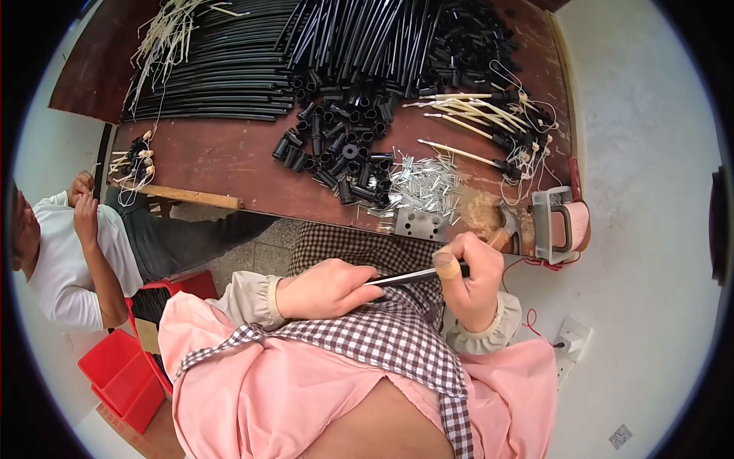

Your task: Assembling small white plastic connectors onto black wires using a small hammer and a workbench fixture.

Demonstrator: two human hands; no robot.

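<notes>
The 2 hands grip a slim black rod (413,277) with a silvery sheen: the left hand (327,289) is closed around its left end, the right hand (472,279) curled around its right end, tape on a finger. The rod lies between the hands, above the checked apron (382,336). Ahead of them, on the tabletop (222,157), a metal block (420,225) with holes sits nearest, silver pins (428,187) just beyond. Black tubular pieces (340,145) lie ahead of the left hand; a co-worker (84,264) sits well left of it.
</notes>
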